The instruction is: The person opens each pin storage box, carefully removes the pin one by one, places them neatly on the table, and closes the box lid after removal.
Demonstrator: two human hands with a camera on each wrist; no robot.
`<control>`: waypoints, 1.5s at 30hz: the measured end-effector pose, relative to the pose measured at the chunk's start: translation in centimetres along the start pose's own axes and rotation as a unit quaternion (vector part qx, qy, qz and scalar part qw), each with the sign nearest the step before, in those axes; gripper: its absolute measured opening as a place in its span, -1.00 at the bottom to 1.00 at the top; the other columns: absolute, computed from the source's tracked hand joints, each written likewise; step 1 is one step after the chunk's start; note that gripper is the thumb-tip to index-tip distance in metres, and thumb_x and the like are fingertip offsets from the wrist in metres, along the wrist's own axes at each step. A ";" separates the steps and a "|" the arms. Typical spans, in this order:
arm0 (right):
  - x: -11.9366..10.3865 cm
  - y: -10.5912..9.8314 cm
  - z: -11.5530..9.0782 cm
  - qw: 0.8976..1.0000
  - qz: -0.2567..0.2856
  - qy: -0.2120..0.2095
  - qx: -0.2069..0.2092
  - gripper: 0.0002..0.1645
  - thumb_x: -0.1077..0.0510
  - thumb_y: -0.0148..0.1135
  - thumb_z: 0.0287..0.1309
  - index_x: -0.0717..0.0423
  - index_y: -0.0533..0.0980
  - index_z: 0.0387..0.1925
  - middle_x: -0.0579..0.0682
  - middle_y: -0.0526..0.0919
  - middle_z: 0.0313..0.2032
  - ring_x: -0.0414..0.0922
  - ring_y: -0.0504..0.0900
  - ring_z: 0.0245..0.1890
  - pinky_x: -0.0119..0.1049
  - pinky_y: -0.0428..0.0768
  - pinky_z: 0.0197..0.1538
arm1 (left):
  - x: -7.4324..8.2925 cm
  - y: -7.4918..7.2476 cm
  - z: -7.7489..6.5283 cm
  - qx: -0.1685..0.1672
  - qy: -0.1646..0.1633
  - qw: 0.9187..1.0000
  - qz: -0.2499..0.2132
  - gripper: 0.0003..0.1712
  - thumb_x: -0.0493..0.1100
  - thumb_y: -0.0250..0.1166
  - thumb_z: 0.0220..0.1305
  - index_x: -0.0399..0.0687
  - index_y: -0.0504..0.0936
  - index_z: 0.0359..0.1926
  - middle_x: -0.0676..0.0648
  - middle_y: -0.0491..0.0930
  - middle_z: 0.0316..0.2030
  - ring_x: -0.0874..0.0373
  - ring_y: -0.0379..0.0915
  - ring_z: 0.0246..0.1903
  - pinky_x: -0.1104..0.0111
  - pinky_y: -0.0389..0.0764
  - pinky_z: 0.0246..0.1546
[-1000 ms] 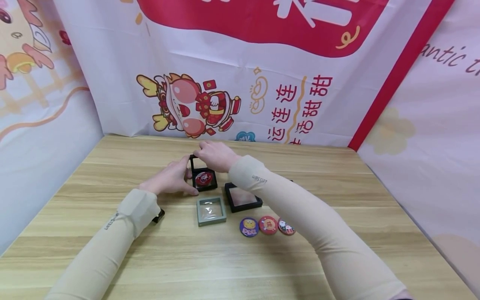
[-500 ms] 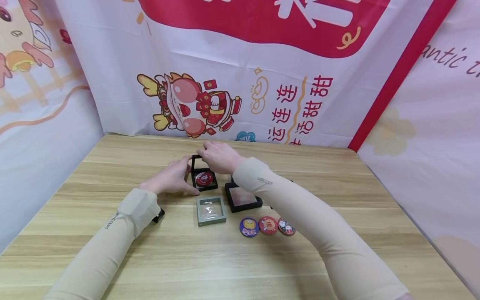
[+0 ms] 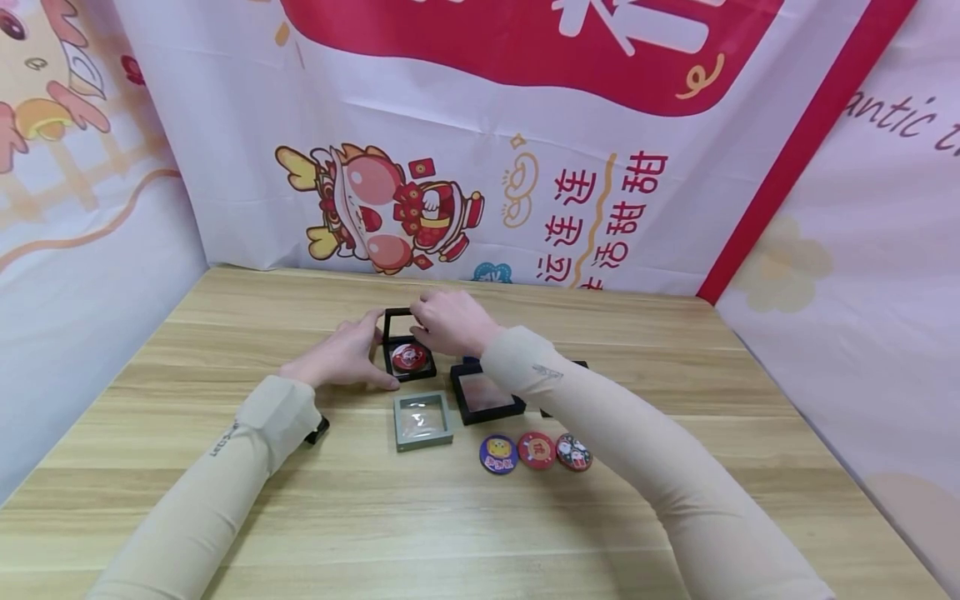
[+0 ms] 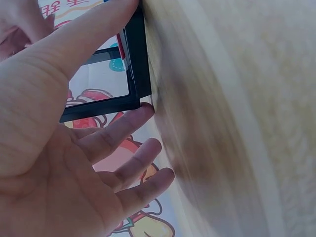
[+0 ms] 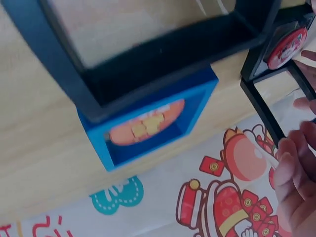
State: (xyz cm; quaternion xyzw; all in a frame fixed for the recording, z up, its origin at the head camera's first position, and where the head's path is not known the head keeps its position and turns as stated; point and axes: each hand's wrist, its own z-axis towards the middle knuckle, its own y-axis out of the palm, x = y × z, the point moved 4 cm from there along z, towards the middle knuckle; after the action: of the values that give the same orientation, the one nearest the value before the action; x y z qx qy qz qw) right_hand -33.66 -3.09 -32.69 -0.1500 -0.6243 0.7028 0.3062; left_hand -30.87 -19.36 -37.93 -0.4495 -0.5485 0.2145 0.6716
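A small black display case [image 3: 412, 377] stands unfolded on the table, its windowed lid [image 4: 101, 105] raised at the back. A round red badge [image 3: 409, 357] lies in its lower half. My left hand [image 3: 341, 354] holds the case from the left, thumb along its side and index fingertip at the hinge corner; the other fingers extend past it in the left wrist view. My right hand [image 3: 456, 323] has bent fingers at the lid's right edge, pinching the frame by its corner in the right wrist view. The right hand partly hides the lid in the head view.
A grey-green display frame [image 3: 423, 443] and a larger black frame [image 3: 487, 414] lie nearer. Behind the latter, a blue frame [image 5: 200, 108] holds an orange badge [image 5: 148, 123]. Three round badges [image 3: 536, 451] lie in front. Another black frame [image 3: 581, 364] is partly behind the right sleeve.
My right hand has shifted right along the raised lid, uncovering more of its window. The left hand and the case stay nearly in place.
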 end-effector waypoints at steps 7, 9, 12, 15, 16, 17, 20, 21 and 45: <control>-0.3 1.2 -0.3 0.993 0.090 0.022 -0.070 -0.74 -0.10 0.27 0.27 -0.01 0.68 -0.33 -0.15 0.55 -0.41 -0.23 0.51 -0.43 -0.38 0.50 -0.40 | 0.1 0.0 0.0 0.003 0.003 1.000 -0.012 0.41 0.15 0.66 -0.25 -0.22 -0.01 0.48 -0.22 0.53 0.12 -0.24 0.25 0.22 -0.16 0.18 0.24; -0.4 1.5 -0.3 0.991 0.099 0.029 -0.082 -0.70 -0.14 0.27 0.26 -0.02 0.68 -0.32 -0.15 0.54 -0.40 -0.22 0.50 -0.42 -0.38 0.49 -0.40 | 0.1 0.0 0.0 0.003 0.000 1.000 -0.012 0.41 0.15 0.66 -0.25 -0.21 -0.01 0.48 -0.22 0.53 0.13 -0.23 0.24 0.23 -0.14 0.18 0.25; -0.5 1.8 -0.1 0.990 0.106 0.041 -0.089 -0.66 -0.20 0.28 0.23 -0.04 0.67 -0.33 -0.17 0.54 -0.42 -0.22 0.49 -0.43 -0.38 0.47 -0.41 | 0.1 0.0 0.0 0.001 -0.001 1.000 -0.011 0.41 0.15 0.66 -0.24 -0.21 -0.02 0.48 -0.22 0.52 0.14 -0.23 0.22 0.25 -0.14 0.15 0.26; -0.7 2.2 -0.1 0.988 0.108 0.048 -0.096 -0.63 -0.25 0.27 0.22 -0.06 0.65 -0.35 -0.19 0.56 -0.47 -0.22 0.50 -0.48 -0.38 0.46 -0.44 | 0.1 0.0 -0.1 0.000 -0.002 1.000 -0.008 0.41 0.14 0.65 -0.22 -0.21 -0.03 0.49 -0.23 0.51 0.15 -0.25 0.18 0.26 -0.16 0.12 0.27; -0.8 2.3 -0.1 0.988 0.106 0.048 -0.099 -0.62 -0.27 0.27 0.22 -0.07 0.64 -0.36 -0.19 0.56 -0.48 -0.22 0.50 -0.49 -0.38 0.47 -0.45 | 0.1 -0.1 -0.1 0.001 -0.001 1.000 -0.007 0.41 0.14 0.65 -0.21 -0.22 -0.03 0.49 -0.23 0.51 0.15 -0.26 0.17 0.27 -0.17 0.11 0.27; -0.9 2.4 -0.1 0.988 0.104 0.048 -0.102 -0.60 -0.28 0.26 0.21 -0.07 0.64 -0.36 -0.19 0.57 -0.49 -0.22 0.51 -0.50 -0.38 0.47 -0.45 | 0.1 -0.1 -0.1 0.001 0.001 1.000 -0.006 0.40 0.14 0.65 -0.21 -0.22 -0.03 0.49 -0.23 0.52 0.15 -0.27 0.16 0.27 -0.18 0.11 0.27; -1.2 2.7 0.0 0.988 0.086 0.046 -0.116 -0.54 -0.34 0.24 0.19 -0.06 0.64 -0.34 -0.18 0.57 -0.44 -0.22 0.52 -0.48 -0.38 0.49 -0.44 | 0.1 -0.1 -0.2 0.002 0.004 1.000 -0.004 0.40 0.13 0.66 -0.22 -0.21 -0.02 0.48 -0.23 0.52 0.16 -0.29 0.15 0.27 -0.18 0.12 0.26; -1.3 2.7 0.0 0.988 0.082 0.046 -0.120 -0.52 -0.35 0.25 0.18 -0.05 0.65 -0.31 -0.16 0.57 -0.41 -0.22 0.52 -0.46 -0.38 0.50 -0.42 | 0.1 -0.1 -0.2 0.003 0.005 1.000 -0.004 0.39 0.13 0.66 -0.22 -0.21 -0.01 0.48 -0.23 0.52 0.16 -0.29 0.15 0.27 -0.18 0.13 0.26; -2.1 2.9 0.5 0.982 0.091 0.103 -0.127 -0.57 -0.28 0.32 0.09 -0.01 0.61 -0.36 -0.15 0.58 -0.50 -0.19 0.53 -0.51 -0.36 0.51 -0.46 | 0.6 -0.3 -0.4 0.012 0.014 1.000 0.000 0.33 0.07 0.65 -0.20 -0.26 0.04 0.45 -0.24 0.54 0.11 -0.24 0.29 0.17 -0.12 0.29 0.19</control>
State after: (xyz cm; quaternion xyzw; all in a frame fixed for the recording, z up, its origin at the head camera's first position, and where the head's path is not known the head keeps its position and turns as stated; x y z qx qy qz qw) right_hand -33.02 -4.86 -35.75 -0.3154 -0.6570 0.6237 0.2825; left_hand -30.33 -19.15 -37.37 -0.4442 -0.5362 0.2149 0.6849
